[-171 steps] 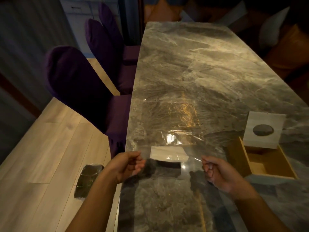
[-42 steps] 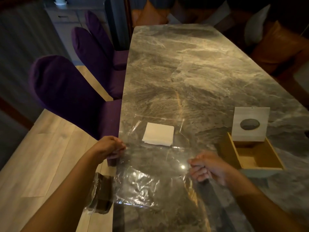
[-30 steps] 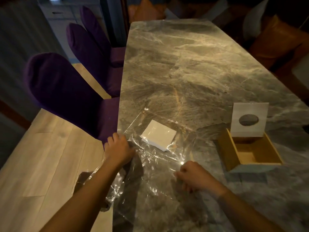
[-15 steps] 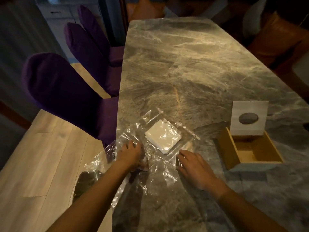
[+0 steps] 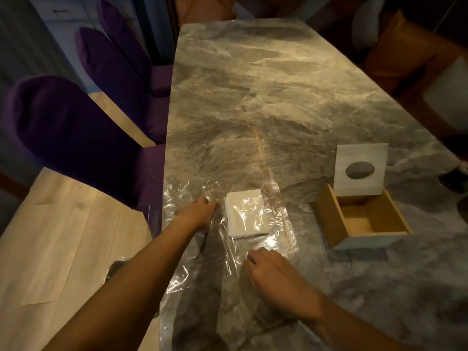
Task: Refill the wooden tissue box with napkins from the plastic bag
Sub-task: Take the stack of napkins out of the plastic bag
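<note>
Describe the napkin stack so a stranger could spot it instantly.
On the long grey marble table, look at the near left edge, where the clear plastic bag lies. The napkin stack is the flat white square under the film, left of the open wooden box.

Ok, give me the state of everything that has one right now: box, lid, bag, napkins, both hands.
wooden tissue box: open, empty inside.
lid: off, propped upright at the box's far edge.
plastic bag: flat and crumpled on the table.
napkins: stacked, under the plastic film.
left hand: resting on the bag.
right hand: resting on the bag.
</note>
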A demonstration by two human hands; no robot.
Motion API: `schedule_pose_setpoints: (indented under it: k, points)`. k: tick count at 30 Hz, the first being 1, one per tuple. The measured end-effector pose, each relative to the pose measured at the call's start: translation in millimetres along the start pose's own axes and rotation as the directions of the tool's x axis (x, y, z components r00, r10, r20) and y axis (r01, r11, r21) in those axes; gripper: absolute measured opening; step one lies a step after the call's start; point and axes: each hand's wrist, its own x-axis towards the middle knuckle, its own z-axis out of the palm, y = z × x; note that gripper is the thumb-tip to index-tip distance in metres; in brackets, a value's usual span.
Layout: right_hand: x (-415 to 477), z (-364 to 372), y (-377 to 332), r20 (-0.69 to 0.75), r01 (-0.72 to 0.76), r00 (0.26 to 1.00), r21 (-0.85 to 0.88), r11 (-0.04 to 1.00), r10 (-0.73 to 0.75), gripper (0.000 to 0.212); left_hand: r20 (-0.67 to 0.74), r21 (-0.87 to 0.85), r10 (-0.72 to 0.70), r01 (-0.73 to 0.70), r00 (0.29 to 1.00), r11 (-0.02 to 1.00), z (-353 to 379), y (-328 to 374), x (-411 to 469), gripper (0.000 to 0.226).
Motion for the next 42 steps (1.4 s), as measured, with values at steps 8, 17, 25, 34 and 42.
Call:
schedule_pose_setpoints:
  k: [8, 17, 25, 34, 42]
  points:
    - [1.1, 6.3, -5.3, 0.054, 0.012, 0.998, 0.015, 1.000, -0.012, 0.026, -0.120, -0.177, -0.046, 0.024, 0.992, 0.984, 7.6, 0.9, 6.1, 0.055]
    - [25.5, -22.7, 31.0, 0.181, -0.277, 0.960, 0.536, 0.797, 0.211, 0.025, -0.213, -0.219, -0.098, 0.050, 0.972, 0.974, 26.3, 3.5, 3.6, 0.060]
    - [63.1, -19.3, 96.1, 0.202, -0.575, 0.693, 0.733, 0.362, 0.692, 0.026, -0.277, -0.207, -0.072, 0.013, 0.958, 0.978, 47.5, -4.1, -1.8, 0.057]
    - [98.0, 3.1, 133.8, 0.140, -0.658, 0.685, 0.539, 0.525, 0.715, 0.014, -0.314, -0.176, -0.068, 0.012, 0.947, 0.984, 56.9, -4.0, -0.9, 0.091]
    - [122.2, 1.8, 130.0, 0.126, -0.587, 0.731, 0.619, 0.522, 0.671, 0.026, -0.281, -0.154, -0.059, 0.015, 0.958, 0.988, 53.1, -3.0, -1.5, 0.066]
